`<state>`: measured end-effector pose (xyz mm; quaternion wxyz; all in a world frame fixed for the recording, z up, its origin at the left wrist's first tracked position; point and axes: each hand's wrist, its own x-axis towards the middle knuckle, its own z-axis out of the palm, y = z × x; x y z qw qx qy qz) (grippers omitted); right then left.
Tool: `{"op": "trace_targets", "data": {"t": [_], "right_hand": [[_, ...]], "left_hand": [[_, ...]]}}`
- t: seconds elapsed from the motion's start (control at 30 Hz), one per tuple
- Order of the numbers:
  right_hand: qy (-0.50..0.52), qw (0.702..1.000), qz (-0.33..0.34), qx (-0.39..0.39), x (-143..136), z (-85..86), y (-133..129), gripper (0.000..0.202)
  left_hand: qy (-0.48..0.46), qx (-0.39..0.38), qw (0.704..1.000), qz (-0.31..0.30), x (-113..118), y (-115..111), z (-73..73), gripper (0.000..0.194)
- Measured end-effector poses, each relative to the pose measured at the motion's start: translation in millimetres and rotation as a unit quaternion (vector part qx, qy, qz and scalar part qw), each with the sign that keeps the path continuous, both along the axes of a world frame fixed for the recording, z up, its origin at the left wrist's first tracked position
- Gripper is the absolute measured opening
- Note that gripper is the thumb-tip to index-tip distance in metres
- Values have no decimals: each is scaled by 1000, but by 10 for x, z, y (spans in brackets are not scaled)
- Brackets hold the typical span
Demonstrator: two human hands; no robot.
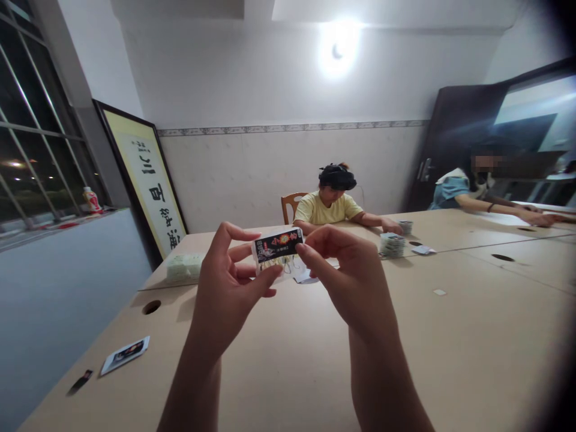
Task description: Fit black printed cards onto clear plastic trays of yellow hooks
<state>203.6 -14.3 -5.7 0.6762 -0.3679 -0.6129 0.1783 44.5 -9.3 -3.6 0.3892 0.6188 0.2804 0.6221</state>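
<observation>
Up above the table (288,372) we have the small packet (278,245), our left grip (229,287) pinched on its nine o'clock end, our right grip (353,267) pinched at three! A flat packet (125,355) lies toward eight, a stack (392,246) toward three.

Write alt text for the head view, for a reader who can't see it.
A left hand and right hand hold up a small black-labelled pack above a pale table. Opposite, a person in yellow sits near stacked packets; another person is at far right. A framed calligraphy panel leans at left.
</observation>
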Motion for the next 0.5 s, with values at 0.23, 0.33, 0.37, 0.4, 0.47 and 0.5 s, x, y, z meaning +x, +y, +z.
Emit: {"op": "trace_targets", "data": {"t": [0.23,0.33,0.37,0.4,0.47,0.5], "right_hand": [[2,1000,-15,-5,-66,-11,76,15],[10,1000,-17,7,-92,-14,110,14],[15,1000,-15,8,-98,-12,120,13],[21,1000,-13,7,-102,-10,129,13],[31,1000,-2,4,-105,-7,144,13],[35,999,4,5,-106,-8,149,13]], "left_hand": [[34,0,998,50,70,19,-23,47],[36,5,998,58,69,56,-38,46],[38,6,998,57,67,66,-41,45],[39,6,998,55,64,74,-43,45],[40,3,998,48,60,82,-42,45],[40,1,998,45,58,83,-39,46]]}}
